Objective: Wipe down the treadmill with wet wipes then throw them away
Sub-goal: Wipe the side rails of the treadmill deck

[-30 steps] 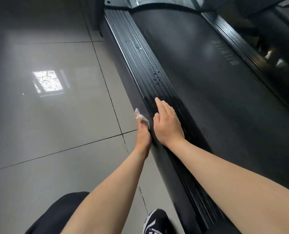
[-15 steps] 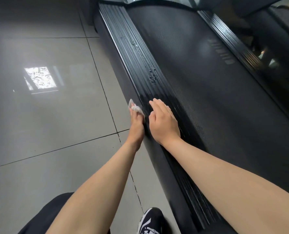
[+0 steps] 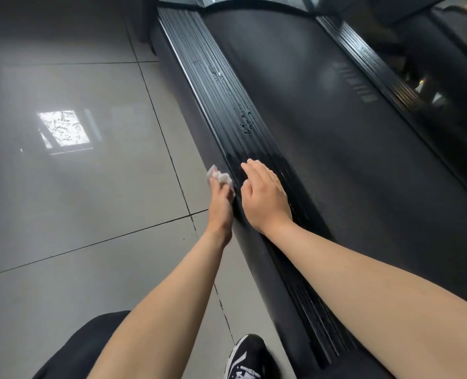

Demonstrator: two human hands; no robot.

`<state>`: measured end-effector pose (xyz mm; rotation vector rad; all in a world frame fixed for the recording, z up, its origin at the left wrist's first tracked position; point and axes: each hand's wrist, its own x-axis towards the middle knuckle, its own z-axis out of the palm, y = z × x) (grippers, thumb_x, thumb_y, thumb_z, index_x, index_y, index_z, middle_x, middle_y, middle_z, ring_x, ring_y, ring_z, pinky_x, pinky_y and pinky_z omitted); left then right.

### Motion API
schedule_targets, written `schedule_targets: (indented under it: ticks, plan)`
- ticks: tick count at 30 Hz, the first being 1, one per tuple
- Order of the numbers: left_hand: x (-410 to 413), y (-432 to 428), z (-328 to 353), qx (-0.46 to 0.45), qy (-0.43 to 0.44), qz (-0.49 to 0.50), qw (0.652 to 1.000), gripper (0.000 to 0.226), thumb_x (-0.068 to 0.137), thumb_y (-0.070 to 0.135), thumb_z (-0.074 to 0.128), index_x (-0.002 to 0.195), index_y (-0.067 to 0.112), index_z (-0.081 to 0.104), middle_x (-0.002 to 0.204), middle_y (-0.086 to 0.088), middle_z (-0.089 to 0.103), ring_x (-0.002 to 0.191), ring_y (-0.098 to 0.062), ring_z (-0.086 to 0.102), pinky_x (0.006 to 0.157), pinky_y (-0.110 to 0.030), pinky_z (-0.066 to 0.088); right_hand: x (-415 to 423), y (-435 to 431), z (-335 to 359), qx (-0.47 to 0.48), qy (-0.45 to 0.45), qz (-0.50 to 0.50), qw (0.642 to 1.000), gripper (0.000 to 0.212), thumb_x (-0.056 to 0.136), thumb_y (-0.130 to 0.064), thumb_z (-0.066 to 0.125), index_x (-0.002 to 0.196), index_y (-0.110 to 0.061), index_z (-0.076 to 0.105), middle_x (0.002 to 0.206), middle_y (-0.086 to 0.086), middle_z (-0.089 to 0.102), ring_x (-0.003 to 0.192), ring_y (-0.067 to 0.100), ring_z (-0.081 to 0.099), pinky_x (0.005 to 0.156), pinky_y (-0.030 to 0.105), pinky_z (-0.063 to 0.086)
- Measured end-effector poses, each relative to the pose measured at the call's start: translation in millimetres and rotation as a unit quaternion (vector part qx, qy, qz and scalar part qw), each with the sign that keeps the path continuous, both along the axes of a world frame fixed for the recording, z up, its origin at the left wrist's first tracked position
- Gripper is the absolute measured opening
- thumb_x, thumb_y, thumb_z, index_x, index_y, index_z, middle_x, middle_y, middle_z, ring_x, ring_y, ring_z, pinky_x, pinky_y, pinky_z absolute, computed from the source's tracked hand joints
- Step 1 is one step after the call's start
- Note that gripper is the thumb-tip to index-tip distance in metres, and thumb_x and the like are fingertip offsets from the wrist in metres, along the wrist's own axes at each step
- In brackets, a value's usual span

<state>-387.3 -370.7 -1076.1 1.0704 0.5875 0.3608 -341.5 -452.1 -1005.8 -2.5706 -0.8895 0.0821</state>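
Step in hand: wiping the outer edge of the treadmill (image 3: pixel 257 263) along its near side rail (image 3: pixel 213 86).
Left hand (image 3: pixel 221 203): fingers curl round a bunched wet wipe (image 3: pixel 220 177) and press it against the rail's outer edge, at the floor side.
Right hand (image 3: pixel 265 198): lies flat on the ribbed top of the rail with fingers straight, just beside the left hand; no wipe shows under it.
Surface condition: the ribs around the hands look wet and glossy; droplets (image 3: pixel 244 121) sit further up the rail, near the running belt (image 3: pixel 309 105).
Stroke direction: judged best along the ribs, not across, so that the wipe follows the grooves.
Pressure: firm and even; the wipe is bunched small, so refolding to a clean, wider face would likely cover more per pass.
Remaining work: the upper rail, the belt and the far rail appear untreated; disposal is not yet due.
Caution: the tiled floor (image 3: pixel 90 201) beside the shoe (image 3: pixel 244 356) may turn slippery if liquid drips.
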Motion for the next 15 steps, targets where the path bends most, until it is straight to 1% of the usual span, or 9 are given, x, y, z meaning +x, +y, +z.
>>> schedule_targets:
  ticks: [2,3,4,6,8,10,12,13,15]
  plan:
    - [12.8,13.5,11.4,0.04,-0.02,0.0,0.999,0.039,0.103,0.027,0.037,0.103,0.064,0.05,0.145,0.029,0.032,0.146,0.004,0.022,0.123,-0.03,0.018,0.9,-0.2,1.1,0.005,0.004,0.0,1.0,0.046,0.105,-0.019,0.036,0.15,-0.015,0.046,0.159,0.002,0.039,0.15,0.015,0.027,0.124,0.039,0.019]
    - [17.5,18.0,13.1,0.061,-0.03,-0.003,0.998,0.043,0.105,0.021,0.035,0.092,0.059,0.051,0.144,0.032,0.03,0.149,0.002,0.016,0.125,-0.032,0.014,1.1,-0.4,1.4,0.007,0.007,0.001,1.0,0.046,0.105,-0.018,0.036,0.15,-0.015,0.046,0.159,0.001,0.039,0.15,0.014,0.027,0.125,0.039,0.019]
    - [19.3,19.1,14.6,0.075,-0.038,-0.005,0.996,0.046,0.106,0.017,0.033,0.093,0.058,0.05,0.145,0.033,0.027,0.15,0.001,0.012,0.125,-0.033,0.012,1.5,-0.6,1.1,0.009,0.009,0.002,1.0,0.046,0.105,-0.018,0.037,0.15,-0.015,0.046,0.159,0.001,0.04,0.15,0.014,0.027,0.125,0.039,0.019]
    - [15.1,11.8,7.4,0.084,-0.033,-0.004,0.996,0.043,0.108,0.022,0.029,0.123,0.062,0.038,0.157,0.03,0.016,0.151,0.001,0.009,0.127,-0.036,0.01,1.2,-0.6,-0.2,0.012,0.008,0.003,1.0,0.046,0.104,-0.018,0.037,0.149,-0.015,0.048,0.158,0.002,0.041,0.15,0.015,0.029,0.124,0.04,0.021]
    - [7.7,0.7,-2.1,0.056,0.006,-0.01,0.998,0.049,0.109,0.039,0.027,0.154,0.049,0.01,0.162,0.029,0.001,0.151,0.003,0.003,0.128,-0.036,0.007,1.4,0.2,-0.4,0.017,0.006,0.004,1.0,0.047,0.103,-0.018,0.038,0.148,-0.014,0.049,0.157,0.003,0.043,0.149,0.016,0.03,0.123,0.041,0.022]
    - [0.0,-6.8,-10.7,0.018,0.043,-0.024,0.999,0.064,0.105,0.06,0.024,0.159,0.042,-0.006,0.164,0.027,-0.008,0.151,0.003,-0.001,0.128,-0.037,0.007,1.9,0.7,0.3,0.022,0.003,0.005,1.0,0.046,0.102,-0.017,0.039,0.147,-0.013,0.051,0.155,0.005,0.045,0.148,0.019,0.033,0.123,0.042,0.024]
    - [-5.2,-9.9,-18.6,-0.013,0.07,-0.05,0.996,0.078,0.094,0.077,0.021,0.16,0.042,-0.002,0.167,0.021,0.003,0.152,-0.003,0.011,0.125,-0.037,0.018,2.2,0.0,0.3,0.035,0.001,0.002,0.999,0.045,0.101,-0.016,0.042,0.144,-0.012,0.054,0.152,0.006,0.049,0.146,0.02,0.037,0.121,0.042,0.027]
    - [-6.8,-10.2,-23.8,-0.028,0.088,-0.066,0.994,0.079,0.092,0.08,0.02,0.16,0.041,0.008,0.165,0.017,0.021,0.146,-0.005,0.028,0.119,-0.035,0.031,2.6,-0.6,-0.2,0.041,-0.002,0.002,0.999,0.046,0.099,-0.017,0.042,0.142,-0.012,0.057,0.15,0.006,0.052,0.144,0.021,0.039,0.12,0.042,0.029]
    - [-6.0,-5.3,-32.4,-0.055,0.131,-0.082,0.986,0.073,0.099,0.073,0.016,0.152,0.028,0.035,0.142,0.006,0.054,0.116,-0.009,0.052,0.093,-0.03,0.045,3.8,0.7,-1.3,0.042,-0.018,0.003,0.999,0.047,0.096,-0.02,0.043,0.138,-0.011,0.061,0.144,0.007,0.057,0.14,0.023,0.046,0.117,0.043,0.034]
